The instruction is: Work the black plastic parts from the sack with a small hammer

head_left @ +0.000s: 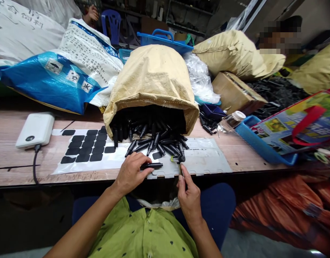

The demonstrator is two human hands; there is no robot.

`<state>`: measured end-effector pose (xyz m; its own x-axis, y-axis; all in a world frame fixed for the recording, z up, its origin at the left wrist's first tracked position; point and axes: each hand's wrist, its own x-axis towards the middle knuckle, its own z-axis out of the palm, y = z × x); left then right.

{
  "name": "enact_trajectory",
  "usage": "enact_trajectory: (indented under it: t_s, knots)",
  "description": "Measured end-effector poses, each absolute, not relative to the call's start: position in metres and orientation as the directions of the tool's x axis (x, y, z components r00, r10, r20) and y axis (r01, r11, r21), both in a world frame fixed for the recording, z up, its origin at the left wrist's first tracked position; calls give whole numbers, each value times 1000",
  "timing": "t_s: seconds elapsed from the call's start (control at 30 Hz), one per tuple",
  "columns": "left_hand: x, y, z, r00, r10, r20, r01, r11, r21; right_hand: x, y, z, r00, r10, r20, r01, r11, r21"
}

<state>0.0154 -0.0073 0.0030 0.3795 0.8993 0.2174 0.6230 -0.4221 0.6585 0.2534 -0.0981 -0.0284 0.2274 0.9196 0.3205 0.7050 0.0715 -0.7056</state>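
My left hand (131, 171) is closed on a black pen-shaped tube (154, 165), held level just above the table's front edge. My right hand (189, 191) grips the thin handle of a small hammer (178, 158), its head dark with a yellow-green end on the left. Just beyond both hands lies a loose heap of black tubes (156, 141). They spill from the mouth of a tan cloth sack (154, 75) lying on its side. Under the hands is a grey-white board (207, 157); a black rounded patch (157, 155) lies near the heap.
A white sheet with black rounded patches (85, 148) lies left, beside a white power bank (36, 129) with a cable. A blue and white bag (60, 75) stands behind. At right are a blue tray (264, 139), a clear jar (232, 120) and a cardboard box (236, 95).
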Motion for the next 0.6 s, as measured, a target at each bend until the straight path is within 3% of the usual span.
enact_trajectory:
  t_s: [0.3, 0.6]
  knots:
    - [16, -4, -3, 374, 908, 189, 623, -397, 674, 244, -106, -14, 252, 920, 299, 627, 80, -775]
    - [14, -4, -3, 368, 911, 184, 576, -379, 724, 214, -109, 19, -25, 941, 337, 633, 276, -724]
